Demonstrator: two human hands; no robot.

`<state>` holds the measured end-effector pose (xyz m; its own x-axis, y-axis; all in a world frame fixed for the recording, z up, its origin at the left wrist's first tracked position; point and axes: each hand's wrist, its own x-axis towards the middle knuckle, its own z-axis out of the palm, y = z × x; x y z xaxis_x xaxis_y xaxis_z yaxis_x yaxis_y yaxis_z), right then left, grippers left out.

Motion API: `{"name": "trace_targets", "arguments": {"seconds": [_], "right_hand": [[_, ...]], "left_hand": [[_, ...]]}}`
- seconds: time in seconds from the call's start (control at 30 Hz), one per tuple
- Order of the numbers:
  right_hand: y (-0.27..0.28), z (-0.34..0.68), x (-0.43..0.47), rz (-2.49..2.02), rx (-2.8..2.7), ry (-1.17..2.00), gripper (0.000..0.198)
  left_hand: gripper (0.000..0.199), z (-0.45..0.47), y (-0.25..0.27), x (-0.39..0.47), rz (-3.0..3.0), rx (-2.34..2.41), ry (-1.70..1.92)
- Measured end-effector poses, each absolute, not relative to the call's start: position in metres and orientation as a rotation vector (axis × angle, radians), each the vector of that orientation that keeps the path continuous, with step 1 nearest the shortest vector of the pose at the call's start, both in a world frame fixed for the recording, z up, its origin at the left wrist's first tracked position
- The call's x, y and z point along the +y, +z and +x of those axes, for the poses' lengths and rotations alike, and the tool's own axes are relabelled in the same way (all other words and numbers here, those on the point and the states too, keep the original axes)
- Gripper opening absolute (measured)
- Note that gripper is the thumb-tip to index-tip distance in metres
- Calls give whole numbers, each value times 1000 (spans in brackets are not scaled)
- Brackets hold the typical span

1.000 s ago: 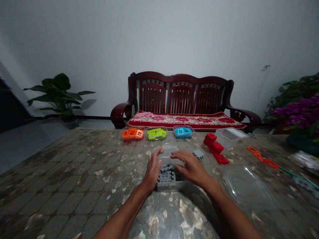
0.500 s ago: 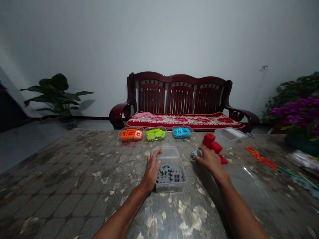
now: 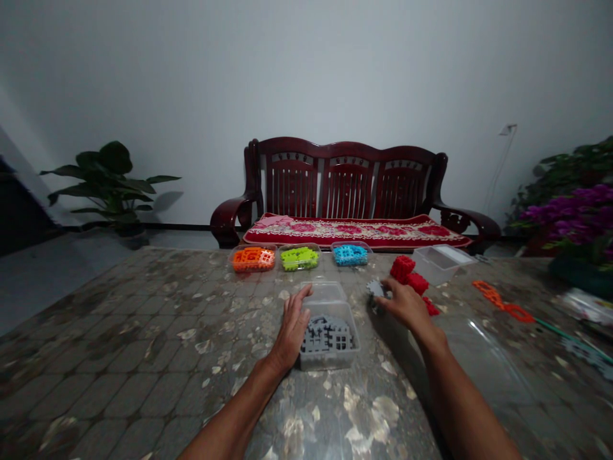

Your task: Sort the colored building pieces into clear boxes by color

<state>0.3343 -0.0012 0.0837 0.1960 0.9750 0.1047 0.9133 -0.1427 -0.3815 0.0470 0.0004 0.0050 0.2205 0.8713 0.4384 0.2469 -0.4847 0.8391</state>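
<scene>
My left hand (image 3: 291, 329) rests along the left side of a clear plastic box (image 3: 330, 363), its fingers stretched out and touching the wall near the rim. Inside the box lie several grey toothed building pieces (image 3: 328, 333). My right hand (image 3: 405, 305) is to the right of the box, with thumb and fingers closed on a grey toothed building piece (image 3: 374, 289) just above or on the table; which of these I cannot tell. Red toothed blocks (image 3: 416, 282), joined into cube shapes, stand just beyond my right hand, which partly hides them.
Along the far edge sit boxes of orange (image 3: 253, 258), lime green (image 3: 299, 257) and blue pieces (image 3: 350, 255). A clear container (image 3: 435, 265) stands at back right. A clear lid (image 3: 479, 358), an orange figure-eight chain (image 3: 502, 303) and a flower pot (image 3: 575, 275) are to the right.
The grey piece in my right hand has turned, so its toothed flat face shows more. My right hand has shifted slightly; my left hand stays at the box.
</scene>
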Motion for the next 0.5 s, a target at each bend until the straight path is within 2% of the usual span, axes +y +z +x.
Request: {"name": "trace_targets", "arguments": {"seconds": [0.1,0.2,0.5], "right_hand": [[90,329,-3,-1678,-1836,577,44],[100,313,-13,-1379,-1975,765,46],[105,285,-29,-1405,-2216,597,49]], "left_hand": [[49,47,7,0,1888,1034,1274],[49,47,7,0,1885,1048,1283],[48,47,6,0,1886,1037,1275]]}}
